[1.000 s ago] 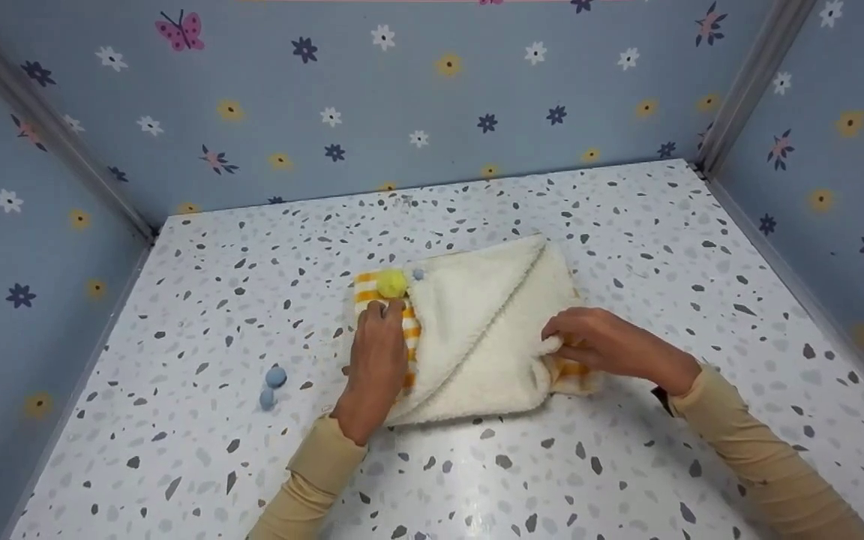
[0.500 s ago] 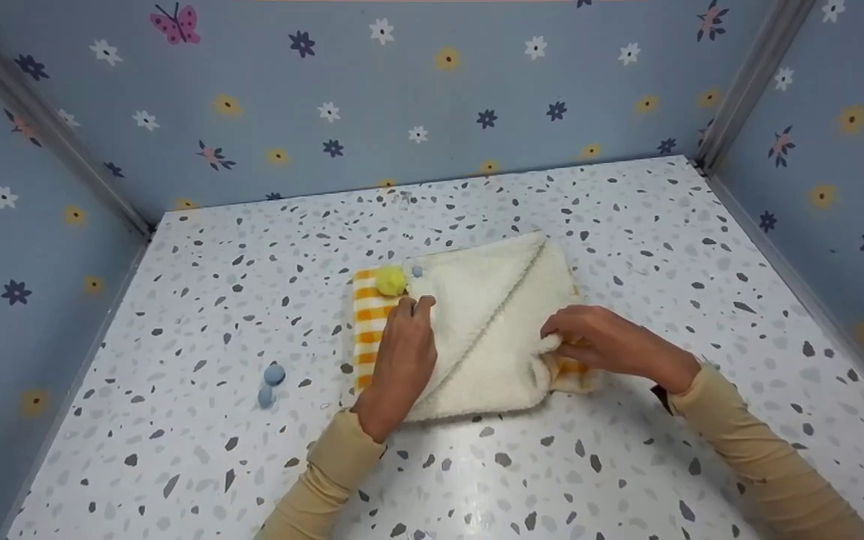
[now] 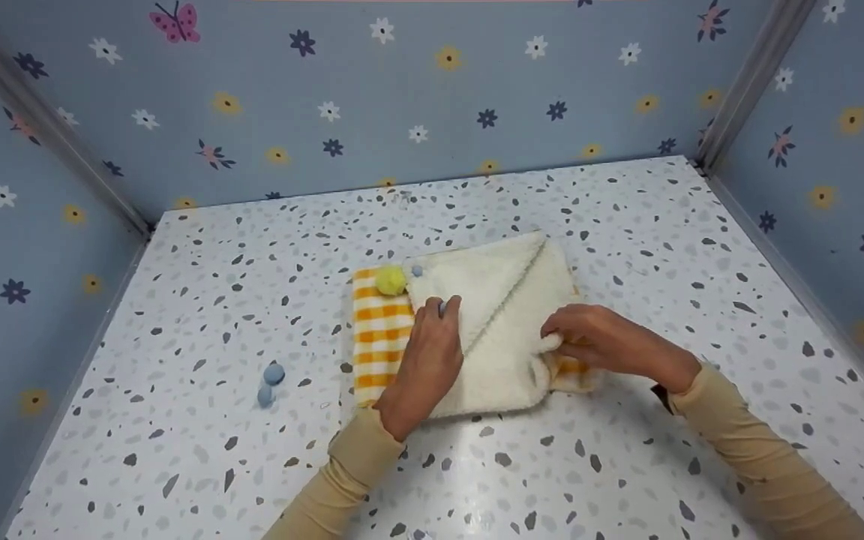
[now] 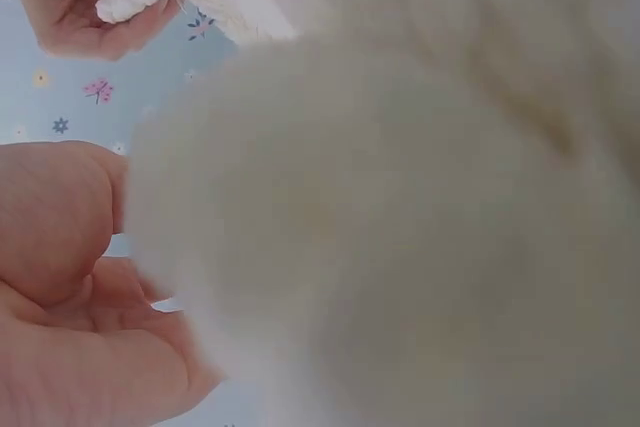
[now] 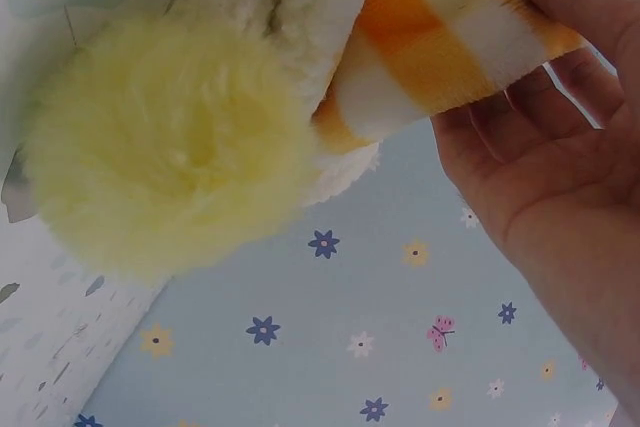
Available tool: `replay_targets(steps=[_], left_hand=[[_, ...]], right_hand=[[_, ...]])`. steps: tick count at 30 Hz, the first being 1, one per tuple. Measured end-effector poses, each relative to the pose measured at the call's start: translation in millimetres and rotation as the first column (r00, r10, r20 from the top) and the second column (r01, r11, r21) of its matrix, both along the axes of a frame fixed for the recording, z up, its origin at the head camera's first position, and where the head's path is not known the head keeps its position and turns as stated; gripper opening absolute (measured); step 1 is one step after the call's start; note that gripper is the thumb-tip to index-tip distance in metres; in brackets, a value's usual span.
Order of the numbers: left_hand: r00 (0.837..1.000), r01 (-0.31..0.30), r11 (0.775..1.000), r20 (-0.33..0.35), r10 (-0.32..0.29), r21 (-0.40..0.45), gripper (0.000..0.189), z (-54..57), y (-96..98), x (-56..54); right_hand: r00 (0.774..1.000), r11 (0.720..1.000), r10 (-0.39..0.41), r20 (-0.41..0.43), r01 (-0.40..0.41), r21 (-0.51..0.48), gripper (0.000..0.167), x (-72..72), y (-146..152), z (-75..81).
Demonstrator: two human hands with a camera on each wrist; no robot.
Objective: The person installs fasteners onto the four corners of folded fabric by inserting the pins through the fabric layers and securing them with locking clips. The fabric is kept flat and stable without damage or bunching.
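A folded fleece blanket (image 3: pixel 499 375) lies in the middle of the table, cream and fluffy on one side. Its yellow-and-white checked side (image 3: pixel 379 337) shows at the left. My left hand (image 3: pixel 432 352) is over the fleece near that checked part, fingers bent; a bluish spot shows between its fingertips, too small to identify. In the left wrist view, blurred white fluff hides those fingertips. My right hand (image 3: pixel 601 341) pinches the blanket's right edge; its thumb lies on the checked cloth (image 5: pixel 420 47) in the right wrist view.
A yellow pompom (image 3: pixel 391 280) and a small blue ball (image 3: pixel 417 271) sit at the blanket's upper left. Two more blue balls (image 3: pixel 274 373) lie left on the speckled table (image 3: pixel 199 300). Flower-patterned panels (image 3: pixel 402 90) enclose the back and sides.
My left hand has moved right, from the checked part onto the cream fleece, leaving more of the check visible. The right hand has stayed at the blanket's right edge.
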State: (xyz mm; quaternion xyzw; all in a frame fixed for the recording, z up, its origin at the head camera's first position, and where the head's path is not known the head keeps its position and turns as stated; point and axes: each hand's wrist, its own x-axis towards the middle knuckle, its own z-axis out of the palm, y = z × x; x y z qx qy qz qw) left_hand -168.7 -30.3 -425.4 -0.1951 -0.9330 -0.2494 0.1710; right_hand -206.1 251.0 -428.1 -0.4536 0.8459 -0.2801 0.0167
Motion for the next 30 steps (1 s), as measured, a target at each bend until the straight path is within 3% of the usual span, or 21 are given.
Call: replay_targets(steps=[21,30], left_hand=[[0.99,0.139,0.99,-0.032,-0.14,-0.036,0.035,-2.7,28.5,3.8],[0.976,0.197,0.98,-0.09,-0.2,-0.035,0.034,-9.9,39.0,3.3]], right_hand=[[0.999,1.0,-0.023,0.027,0.022,0.021,0.017,0.6,-1,2.2],[0.999,1.0,-0.009,0.053,0.009,0.006,0.018,1.4,-2,5.1]])
